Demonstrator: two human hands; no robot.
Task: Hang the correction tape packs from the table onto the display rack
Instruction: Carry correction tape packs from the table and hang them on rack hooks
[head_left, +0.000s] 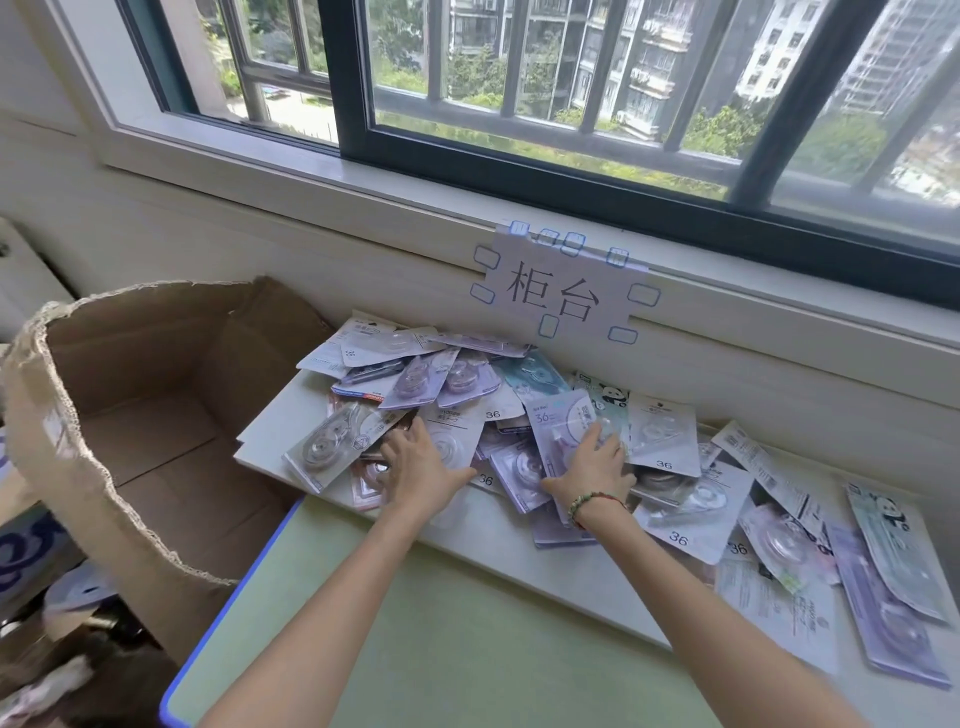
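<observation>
Correction tape packs (470, 410) lie heaped on a white desk (519, 551) under a window. The left hand (415, 467) lies flat on the heap, grip released; the right hand (592, 465) grasps 1 lilac pack (558, 423).

arms: bare, sleeveless | right wrist: beaded bracelet (592, 506), green and red
</observation>
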